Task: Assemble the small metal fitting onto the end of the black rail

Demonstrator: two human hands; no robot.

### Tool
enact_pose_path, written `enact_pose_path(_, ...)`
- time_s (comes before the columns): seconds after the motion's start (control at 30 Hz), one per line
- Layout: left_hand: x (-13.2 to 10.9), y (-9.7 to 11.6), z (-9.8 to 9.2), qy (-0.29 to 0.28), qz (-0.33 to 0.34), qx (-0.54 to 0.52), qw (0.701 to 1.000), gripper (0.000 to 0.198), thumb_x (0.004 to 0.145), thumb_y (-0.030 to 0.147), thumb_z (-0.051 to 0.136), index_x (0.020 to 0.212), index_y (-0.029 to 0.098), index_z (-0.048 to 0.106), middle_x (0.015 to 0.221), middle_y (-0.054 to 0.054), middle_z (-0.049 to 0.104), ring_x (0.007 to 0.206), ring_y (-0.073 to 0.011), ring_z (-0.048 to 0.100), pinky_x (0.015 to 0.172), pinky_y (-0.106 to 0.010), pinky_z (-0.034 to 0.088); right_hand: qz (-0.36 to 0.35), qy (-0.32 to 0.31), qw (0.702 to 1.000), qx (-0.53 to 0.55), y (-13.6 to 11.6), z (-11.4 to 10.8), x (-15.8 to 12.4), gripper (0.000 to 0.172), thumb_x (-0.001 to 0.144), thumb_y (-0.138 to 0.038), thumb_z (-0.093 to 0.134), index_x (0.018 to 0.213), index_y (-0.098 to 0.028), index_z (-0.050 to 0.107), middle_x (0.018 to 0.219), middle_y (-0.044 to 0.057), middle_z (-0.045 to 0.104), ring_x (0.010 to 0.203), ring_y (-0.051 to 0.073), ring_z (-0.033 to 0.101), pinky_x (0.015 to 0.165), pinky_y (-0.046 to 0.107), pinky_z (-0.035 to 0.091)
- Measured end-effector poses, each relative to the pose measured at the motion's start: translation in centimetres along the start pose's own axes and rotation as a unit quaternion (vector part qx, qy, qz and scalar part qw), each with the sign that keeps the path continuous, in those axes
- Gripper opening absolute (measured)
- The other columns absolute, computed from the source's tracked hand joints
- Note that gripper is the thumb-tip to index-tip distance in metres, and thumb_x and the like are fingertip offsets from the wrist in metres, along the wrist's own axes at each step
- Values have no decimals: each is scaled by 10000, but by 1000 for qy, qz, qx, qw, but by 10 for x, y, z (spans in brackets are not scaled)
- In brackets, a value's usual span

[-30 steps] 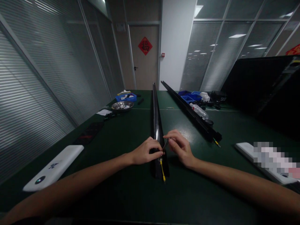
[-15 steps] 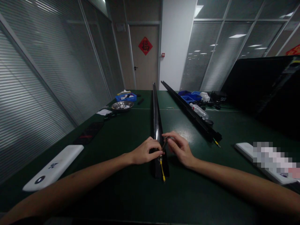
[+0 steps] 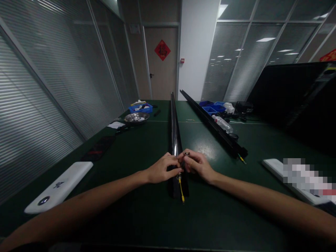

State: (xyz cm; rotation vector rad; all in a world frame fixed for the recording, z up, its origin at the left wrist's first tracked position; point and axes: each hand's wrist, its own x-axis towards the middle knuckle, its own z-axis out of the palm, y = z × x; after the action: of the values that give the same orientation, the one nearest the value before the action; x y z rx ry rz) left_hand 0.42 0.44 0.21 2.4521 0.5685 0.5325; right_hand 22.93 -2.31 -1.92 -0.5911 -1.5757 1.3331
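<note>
A long black rail (image 3: 174, 129) lies lengthwise on the dark green table. A yellow wire (image 3: 181, 190) with a metal fitting (image 3: 179, 176) at its upper end hangs over the rail's near end. My left hand (image 3: 163, 169) is closed at this end, thumb and fingertips together just above the fitting; what they pinch is hidden. My right hand (image 3: 198, 165) grips a small metal wrench (image 3: 187, 154). One end of it sticks up above the thumb, while the other end points down at the left fingertips and is covered.
A second black rail (image 3: 212, 122) lies to the right, beside a plastic bottle (image 3: 223, 124) and blue trays (image 3: 210, 110). At the back left are a steel bowl (image 3: 136, 118) and a blue basket (image 3: 141, 108). A white case (image 3: 60, 187) lies near my left forearm.
My right hand has moved left and closed in around the wrench, its fingers now near my left fingertips. My left hand stays in nearly the same place.
</note>
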Motion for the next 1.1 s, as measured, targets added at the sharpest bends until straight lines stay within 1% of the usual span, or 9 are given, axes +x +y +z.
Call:
enact_pose_path(0.07,0,-1,0,0,-1,1,1000,248,1053,380,558,955,196,693,1090,-37,738,1034,-223,631,975,-364,371,50,-11,996,75,1,-6,6,260,926,-399,770,1022,-157,766,777,-6,590,545,73,505,426,165,363)
enact_pose_path(0.17,0,-1,0,-4,4,2,1000,231,1053,357,563,948,190,683,1025,-27,735,1002,-207,644,971,-355,364,138,-61,973,177,4,-18,13,271,817,-322,876,991,-143,767,713,-17,623,496,56,495,407,140,389)
enact_pose_path(0.23,0,-1,0,-3,5,3,1000,231,1052,357,568,949,187,686,1013,-29,735,992,-204,647,970,-351,364,176,-85,959,208,6,-27,16,275,802,-280,888,1010,-147,767,630,-46,593,472,58,490,396,132,422)
enact_pose_path(0.3,0,-1,0,1,6,5,1000,237,1052,359,571,954,183,695,1005,-35,736,981,-203,651,966,-350,367,196,-111,950,215,7,-34,18,273,811,-247,882,1033,-138,766,625,-50,599,471,55,501,411,133,470)
enact_pose_path(0.4,0,0,0,9,12,7,1000,232,1049,352,584,959,180,710,989,-34,734,964,-200,657,954,-350,370,208,-136,945,214,8,-38,18,283,833,-235,866,1072,-125,764,684,-27,652,492,56,547,434,142,518)
enact_pose_path(0.53,0,1,0,14,10,-2,1000,238,1055,354,578,976,183,724,995,-36,741,968,-200,661,953,-351,368,208,-129,945,217,7,-37,18,297,835,-243,870,1084,-121,765,742,-11,687,504,61,588,435,152,545)
enact_pose_path(0.73,1,1,0,4,12,-10,1000,264,1078,378,541,1029,204,734,1055,-35,762,1030,-205,664,979,-347,354,201,-131,945,220,5,-35,18,286,831,-246,869,1063,-123,755,719,-20,687,497,62,587,431,148,552)
enact_pose_path(0.9,1,3,-2,-5,16,-14,1000,260,1082,360,530,1037,206,735,1055,-28,755,1047,-203,663,976,-348,341,205,-136,946,211,5,-35,19,284,834,-250,868,1055,-119,748,708,-18,691,494,65,604,445,146,567)
enact_pose_path(1.1,1,5,-2,-10,10,-12,1000,295,1081,407,526,1027,205,734,1074,-35,759,1049,-211,654,980,-352,342,204,-127,950,202,4,-33,19,288,807,-260,887,1016,-109,761,653,-21,680,468,68,598,428,144,558)
